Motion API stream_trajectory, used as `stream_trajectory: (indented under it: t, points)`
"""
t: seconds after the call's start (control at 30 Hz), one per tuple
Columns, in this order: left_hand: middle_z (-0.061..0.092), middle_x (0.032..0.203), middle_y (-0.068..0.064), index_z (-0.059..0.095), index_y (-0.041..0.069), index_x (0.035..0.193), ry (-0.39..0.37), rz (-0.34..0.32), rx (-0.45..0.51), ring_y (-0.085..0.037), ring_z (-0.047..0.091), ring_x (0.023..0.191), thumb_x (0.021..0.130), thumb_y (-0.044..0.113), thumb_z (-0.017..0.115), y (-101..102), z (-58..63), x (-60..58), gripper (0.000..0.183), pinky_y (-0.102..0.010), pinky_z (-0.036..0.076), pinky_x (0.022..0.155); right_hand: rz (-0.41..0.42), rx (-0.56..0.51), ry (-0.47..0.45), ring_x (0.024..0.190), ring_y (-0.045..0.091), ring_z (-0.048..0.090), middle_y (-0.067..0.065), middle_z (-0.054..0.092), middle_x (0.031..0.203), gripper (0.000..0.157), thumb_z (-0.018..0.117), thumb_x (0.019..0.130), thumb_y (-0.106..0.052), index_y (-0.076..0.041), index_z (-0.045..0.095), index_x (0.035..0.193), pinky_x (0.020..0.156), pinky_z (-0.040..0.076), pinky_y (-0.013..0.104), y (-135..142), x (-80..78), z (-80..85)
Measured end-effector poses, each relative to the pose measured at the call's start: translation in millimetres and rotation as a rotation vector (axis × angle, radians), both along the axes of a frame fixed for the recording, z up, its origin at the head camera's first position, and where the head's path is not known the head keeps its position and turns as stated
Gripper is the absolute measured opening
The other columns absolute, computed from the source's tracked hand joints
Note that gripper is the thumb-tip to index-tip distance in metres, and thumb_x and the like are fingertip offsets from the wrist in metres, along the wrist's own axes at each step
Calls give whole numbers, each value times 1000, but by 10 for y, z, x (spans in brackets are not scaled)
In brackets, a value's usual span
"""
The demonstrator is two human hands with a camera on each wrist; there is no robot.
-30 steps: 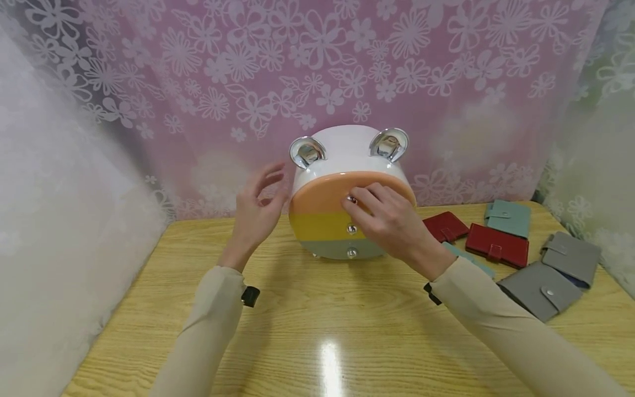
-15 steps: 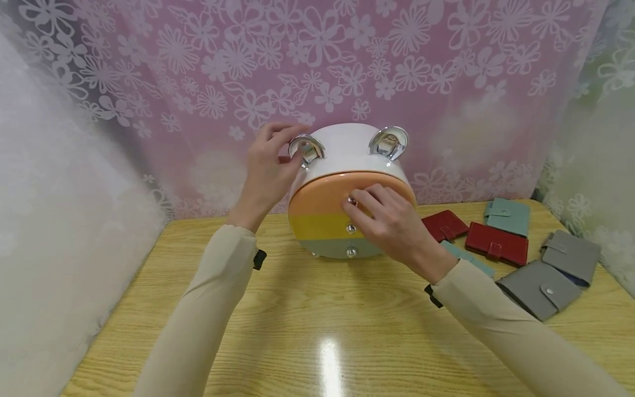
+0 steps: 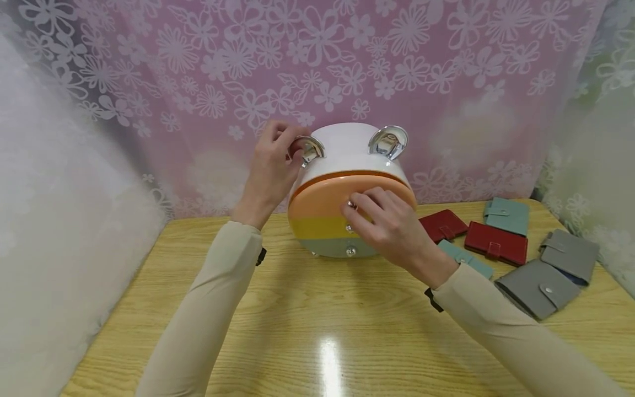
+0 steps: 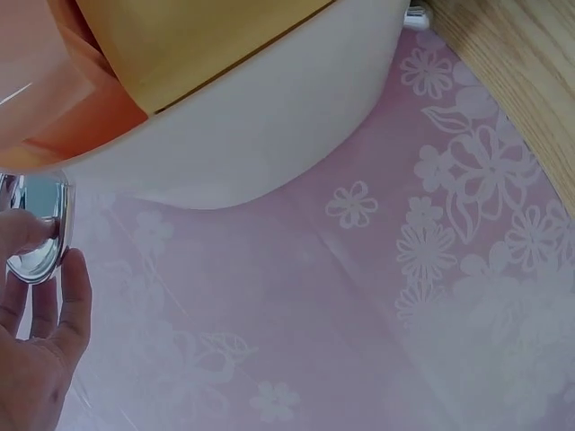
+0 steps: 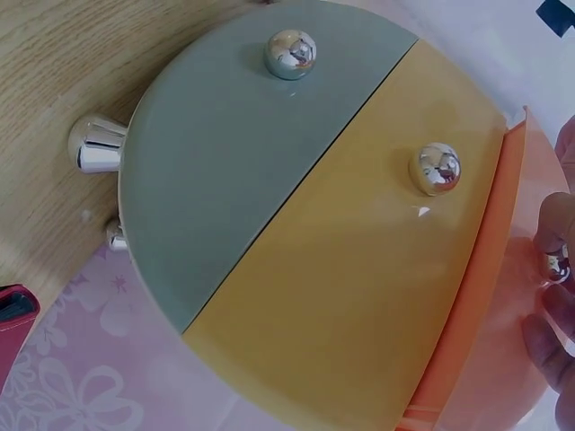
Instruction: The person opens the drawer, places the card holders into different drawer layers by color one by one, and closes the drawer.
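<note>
A round white drawer box with chrome ears stands at the back of the table. Its front has an orange drawer, a yellow drawer and a grey-green drawer. With thumb and fingers, my left hand pinches the left chrome ear. My right hand pinches the chrome knob of the orange drawer, which sits slightly pulled out. The yellow and grey-green drawers lie flush with the front. Whatever is inside the orange drawer is hidden.
Right of the box lie red wallets, green wallets and grey wallets on the wooden table. A pink floral cloth hangs just behind the box.
My left hand has risen from beside the box and taken hold of its left ear. The orange drawer has come out slightly toward me with my right hand on its knob.
</note>
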State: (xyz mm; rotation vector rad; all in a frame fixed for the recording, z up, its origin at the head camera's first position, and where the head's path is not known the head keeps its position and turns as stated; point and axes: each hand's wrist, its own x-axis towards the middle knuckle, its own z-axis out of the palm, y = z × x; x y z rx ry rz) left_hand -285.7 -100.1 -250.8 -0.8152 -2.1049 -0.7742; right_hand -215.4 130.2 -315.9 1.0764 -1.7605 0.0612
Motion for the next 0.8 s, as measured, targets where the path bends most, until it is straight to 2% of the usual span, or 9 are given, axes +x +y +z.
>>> stream_trajectory:
  t: [0.17,0.27,0.4,0.63,0.8]
  points:
    - [56,112,-17,69,4,115,-3,12,-12,-26,59,93,94,-5,64,-3,-15,5,23,-33,59,80,10,-5,-9,87,35,63,16,71,104,18,69,96,-9,1,72,110,74,59,41,6,32,-21]
    - [56,112,-17,69,5,115,6,9,-20,-26,59,93,95,-5,64,-7,-21,4,23,-32,59,80,2,1,-13,87,35,63,16,70,104,16,64,99,-10,0,72,110,75,58,41,11,59,-25]
    - [57,112,-18,69,5,115,24,-9,-24,-27,60,94,95,-4,64,-12,-23,2,22,-33,59,80,-13,9,-14,87,34,64,15,70,104,23,53,106,-13,-1,72,109,75,58,42,15,85,-29]
    - [56,113,-18,69,4,117,30,-20,-38,-28,61,96,94,-5,65,-25,-25,-6,25,-33,59,82,-14,-1,-1,88,35,65,16,72,105,18,60,102,-11,-1,73,110,77,60,42,13,121,-35]
    - [56,114,-18,69,3,118,30,-12,-50,-28,61,97,94,-5,65,-24,-21,-9,25,-33,59,84,-24,6,2,88,34,65,16,72,105,22,54,105,-11,-2,73,110,78,60,43,16,152,-29]
